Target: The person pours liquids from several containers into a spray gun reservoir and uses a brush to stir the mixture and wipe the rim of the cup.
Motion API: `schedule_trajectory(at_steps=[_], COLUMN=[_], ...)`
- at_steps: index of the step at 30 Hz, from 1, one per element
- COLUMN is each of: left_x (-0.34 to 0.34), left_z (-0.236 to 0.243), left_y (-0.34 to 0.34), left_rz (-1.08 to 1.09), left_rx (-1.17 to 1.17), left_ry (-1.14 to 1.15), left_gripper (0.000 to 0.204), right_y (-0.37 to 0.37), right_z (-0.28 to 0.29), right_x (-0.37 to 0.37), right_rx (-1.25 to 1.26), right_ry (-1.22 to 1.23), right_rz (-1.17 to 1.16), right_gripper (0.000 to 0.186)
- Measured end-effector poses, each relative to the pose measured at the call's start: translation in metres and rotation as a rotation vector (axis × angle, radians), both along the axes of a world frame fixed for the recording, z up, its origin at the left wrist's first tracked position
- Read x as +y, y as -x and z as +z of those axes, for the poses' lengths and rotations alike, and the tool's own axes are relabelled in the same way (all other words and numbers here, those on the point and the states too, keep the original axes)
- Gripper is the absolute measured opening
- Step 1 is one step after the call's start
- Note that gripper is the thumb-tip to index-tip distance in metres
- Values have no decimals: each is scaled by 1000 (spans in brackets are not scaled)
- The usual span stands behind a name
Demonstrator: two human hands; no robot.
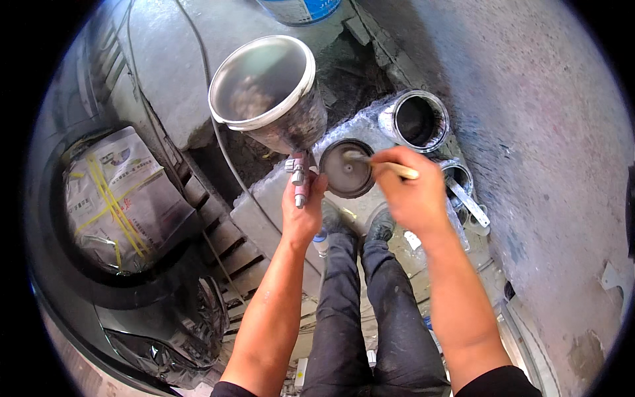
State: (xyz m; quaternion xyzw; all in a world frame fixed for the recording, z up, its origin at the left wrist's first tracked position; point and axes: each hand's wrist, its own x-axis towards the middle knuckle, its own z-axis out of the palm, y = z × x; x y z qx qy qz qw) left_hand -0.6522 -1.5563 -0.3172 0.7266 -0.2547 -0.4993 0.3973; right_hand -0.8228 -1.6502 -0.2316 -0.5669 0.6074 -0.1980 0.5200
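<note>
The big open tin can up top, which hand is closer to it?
Right. The right hand, holding a brush, is just below the open tin can. The left hand grips the spray gun farther left.

A spray gun with a wide, open metal funnel cup (268,92), paint-spattered on its outside, was held upright and tilted slightly left, its pinkish body (299,180) gripped from below. Just right of it sat a round, grey-coated can lid (345,173), lying face up. A thin wooden-handled brush (390,166) lay across the lid's rim, its bristles touching the grey surface.
</note>
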Motion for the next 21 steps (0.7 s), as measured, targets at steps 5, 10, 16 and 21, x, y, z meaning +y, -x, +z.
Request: schedule_trajectory(at_steps=[5,10,16,21], left_x=[-4,-5,-4,-5], left_z=[3,3,0,3], left_y=[-5,-10,-10,-9], left_rz=[-19,-82,-145,-97], left_rx=[20,22,-20,90], left_ry=[-54,-55,-50,-121], left_gripper=[13,15,18,15], right_y=[6,23,15,35], right_z=[2,-3,-6,-1], right_x=[28,-12,8,-13], right_rx=[22,-18,-30,-101], right_ry=[100,-200,-127,-304], right_rz=[121,-120,27,-131], right_gripper=[13,15,14,14])
